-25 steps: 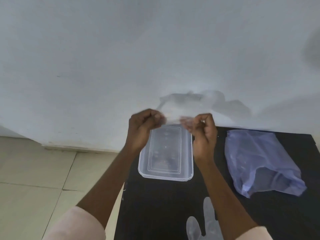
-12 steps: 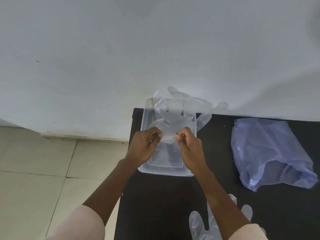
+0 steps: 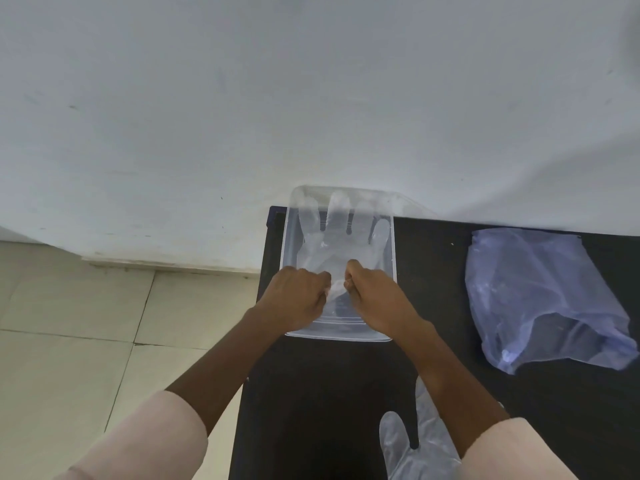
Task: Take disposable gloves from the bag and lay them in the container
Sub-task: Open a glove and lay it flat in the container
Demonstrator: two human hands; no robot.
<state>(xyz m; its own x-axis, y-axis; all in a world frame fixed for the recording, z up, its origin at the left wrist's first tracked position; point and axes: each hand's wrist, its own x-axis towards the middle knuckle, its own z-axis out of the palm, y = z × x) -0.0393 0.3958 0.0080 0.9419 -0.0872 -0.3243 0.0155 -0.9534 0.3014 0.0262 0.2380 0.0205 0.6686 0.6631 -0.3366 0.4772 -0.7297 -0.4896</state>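
A clear plastic container [image 3: 393,244] stands at the black table's far left corner. A see-through disposable glove [image 3: 341,237] lies spread inside it, fingers pointing to the wall. My left hand [image 3: 298,297] and my right hand [image 3: 375,294] both pinch the glove's cuff over the container's near half. A bluish plastic bag [image 3: 540,296] lies crumpled on the table to the right. Another clear glove [image 3: 419,448] lies at the table's near edge, partly hidden under my right forearm.
The black table [image 3: 329,393] stands against a white wall [image 3: 311,98]. Its left edge drops to a beige tiled floor [image 3: 76,323]. Dark tabletop shows between the container and the bag.
The glove was held up and stretched in the air; now both hands have come down and the glove lies flat inside the container. The view has tilted downward.
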